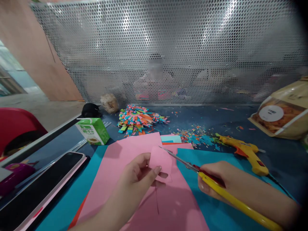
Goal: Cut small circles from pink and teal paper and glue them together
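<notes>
Between the thumb and fingers of my left hand (141, 178) is a small pink paper piece (161, 162), raised above larger pink sheets (117, 160). My right hand (216, 179) grips scissors (204, 178) with red and yellow handles. The scissor blades point left, and their tip lies at the upper edge of the small piece; whether they cut into it I cannot tell. Blue sheets (202, 157) lie under and beside the pink ones.
A yellow glue gun (250, 152) lies right, near paper scraps (202, 138) and a snack bag (286, 112). Behind are a fringed paper craft (137, 118) and perforated metal screen (108, 41). A green carton (93, 131) and phone (43, 189) sit left.
</notes>
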`<state>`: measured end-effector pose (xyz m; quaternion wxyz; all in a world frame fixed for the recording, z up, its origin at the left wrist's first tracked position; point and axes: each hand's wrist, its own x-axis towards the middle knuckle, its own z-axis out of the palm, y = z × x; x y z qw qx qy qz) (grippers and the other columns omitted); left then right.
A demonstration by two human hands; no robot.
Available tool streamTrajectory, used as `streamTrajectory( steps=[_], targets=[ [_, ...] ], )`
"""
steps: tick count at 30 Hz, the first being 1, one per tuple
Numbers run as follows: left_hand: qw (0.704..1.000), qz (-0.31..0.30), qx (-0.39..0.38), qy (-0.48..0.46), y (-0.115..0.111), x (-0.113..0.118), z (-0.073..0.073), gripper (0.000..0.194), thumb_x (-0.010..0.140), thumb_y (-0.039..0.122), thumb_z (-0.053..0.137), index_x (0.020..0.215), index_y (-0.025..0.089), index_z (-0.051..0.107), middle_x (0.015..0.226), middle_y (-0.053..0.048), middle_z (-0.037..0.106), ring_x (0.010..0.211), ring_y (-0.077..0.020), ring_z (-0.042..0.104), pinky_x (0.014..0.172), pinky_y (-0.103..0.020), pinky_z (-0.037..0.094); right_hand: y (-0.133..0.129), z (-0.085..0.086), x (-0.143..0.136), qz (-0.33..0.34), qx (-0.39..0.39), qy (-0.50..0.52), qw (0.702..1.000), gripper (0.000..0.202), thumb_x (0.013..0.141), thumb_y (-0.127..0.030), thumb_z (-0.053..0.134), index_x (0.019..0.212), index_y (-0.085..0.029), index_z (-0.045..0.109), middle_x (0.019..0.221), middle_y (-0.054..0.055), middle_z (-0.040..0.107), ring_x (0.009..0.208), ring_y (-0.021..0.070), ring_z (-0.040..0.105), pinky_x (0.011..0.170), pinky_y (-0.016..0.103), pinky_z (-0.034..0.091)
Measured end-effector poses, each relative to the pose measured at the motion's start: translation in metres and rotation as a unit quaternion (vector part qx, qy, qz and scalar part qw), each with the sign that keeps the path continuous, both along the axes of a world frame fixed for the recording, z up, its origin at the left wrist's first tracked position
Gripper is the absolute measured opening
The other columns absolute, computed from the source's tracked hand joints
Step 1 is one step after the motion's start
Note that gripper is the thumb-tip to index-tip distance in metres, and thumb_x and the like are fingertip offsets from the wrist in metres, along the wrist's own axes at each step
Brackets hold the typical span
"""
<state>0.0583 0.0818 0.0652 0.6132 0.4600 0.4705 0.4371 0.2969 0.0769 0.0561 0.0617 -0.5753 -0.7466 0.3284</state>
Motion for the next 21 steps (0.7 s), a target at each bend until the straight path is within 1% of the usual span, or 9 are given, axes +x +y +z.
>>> streamTrajectory(
  steps=[2, 5, 8, 11, 13, 16, 19, 21],
  targets=[
    [1.0, 0.005, 0.004, 0.0, 0.001, -0.001, -0.001, 0.013, 0.073, 0.024, 0.072, 0.079, 0.016, 0.066, 0.075, -0.001, 0.062, 0.067, -0.016, 0.064, 0.063, -0.03, 0.061, 0.0, 0.001, -0.001, -0.001, -0.006, -0.002, 1.0, 0.041, 0.085, -0.055, 0.052, 0.062, -0.022, 0.043, 0.061, -0.005, 0.037, 0.057, 0.0136, 0.027, 0.049, 0.028, 0.024],
    [1.0, 0.023, -0.013, -0.003, 0.003, -0.002, -0.005, 0.014, 0.075, 0.027, 0.072, 0.08, 0.016, 0.064, 0.075, -0.001, 0.06, 0.074, -0.017, 0.065, 0.068, -0.03, 0.061, 0.001, 0.001, -0.001, -0.006, -0.013, -0.014, 1.0, 0.044, 0.085, -0.057, 0.05, 0.061, -0.022, 0.038, 0.061, -0.005, 0.031, 0.057, 0.0135, 0.025, 0.049, 0.028, 0.022],
    [0.998, 0.045, -0.036, -0.012, 0.005, -0.002, -0.007, 0.017, 0.075, 0.028, 0.071, 0.083, 0.016, 0.062, 0.074, 0.0, 0.059, 0.077, -0.018, 0.067, 0.067, -0.029, 0.061, 0.001, -0.001, 0.0, -0.003, -0.018, -0.016, 1.0, 0.045, 0.086, -0.056, 0.05, 0.06, -0.022, 0.036, 0.06, -0.006, 0.029, 0.057, 0.0132, 0.024, 0.048, 0.029, 0.021],
    [0.999, 0.031, -0.032, -0.004, 0.003, -0.001, -0.004, 0.017, 0.073, 0.027, 0.074, 0.077, 0.016, 0.061, 0.069, 0.0, 0.06, 0.068, -0.0165, 0.066, 0.058, -0.025, 0.059, 0.002, -0.003, -0.001, 0.004, -0.008, -0.004, 1.0, 0.043, 0.086, -0.055, 0.052, 0.062, -0.022, 0.04, 0.059, -0.006, 0.034, 0.056, 0.0125, 0.027, 0.048, 0.028, 0.021],
    [0.999, 0.016, -0.034, -0.001, 0.0, 0.001, -0.002, 0.02, 0.069, 0.026, 0.076, 0.069, 0.016, 0.06, 0.062, 0.001, 0.059, 0.062, -0.0165, 0.066, 0.056, -0.026, 0.058, 0.002, -0.004, 0.0, 0.005, 0.0, 0.005, 1.0, 0.04, 0.088, -0.053, 0.052, 0.065, -0.022, 0.043, 0.06, -0.006, 0.038, 0.056, 0.0123, 0.03, 0.049, 0.027, 0.023],
    [0.999, 0.002, -0.045, -0.004, -0.003, 0.001, -0.001, 0.02, 0.068, 0.026, 0.077, 0.066, 0.016, 0.059, 0.058, 0.002, 0.059, 0.06, -0.0159, 0.066, 0.057, -0.026, 0.059, 0.001, -0.004, 0.002, 0.002, 0.004, 0.008, 1.0, 0.037, 0.089, -0.053, 0.051, 0.068, -0.022, 0.047, 0.063, -0.005, 0.044, 0.056, 0.0128, 0.034, 0.05, 0.027, 0.027],
    [0.999, -0.008, -0.041, -0.013, -0.002, -0.001, -0.004, 0.018, 0.072, 0.027, 0.075, 0.07, 0.016, 0.062, 0.062, 0.0, 0.062, 0.064, -0.0153, 0.066, 0.06, -0.024, 0.058, 0.001, -0.006, 0.005, 0.004, 0.009, -0.006, 1.0, 0.036, 0.089, -0.053, 0.051, 0.07, -0.023, 0.05, 0.064, -0.004, 0.048, 0.057, 0.0136, 0.038, 0.052, 0.028, 0.03],
    [0.999, -0.002, -0.041, -0.017, 0.0, -0.003, -0.005, 0.018, 0.073, 0.028, 0.074, 0.072, 0.015, 0.062, 0.064, 0.0, 0.062, 0.066, -0.0151, 0.066, 0.062, -0.025, 0.059, 0.0, -0.008, 0.006, 0.01, 0.014, -0.018, 1.0, 0.035, 0.089, -0.053, 0.05, 0.071, -0.023, 0.053, 0.064, -0.003, 0.051, 0.057, 0.0142, 0.04, 0.052, 0.028, 0.032]
  ],
)
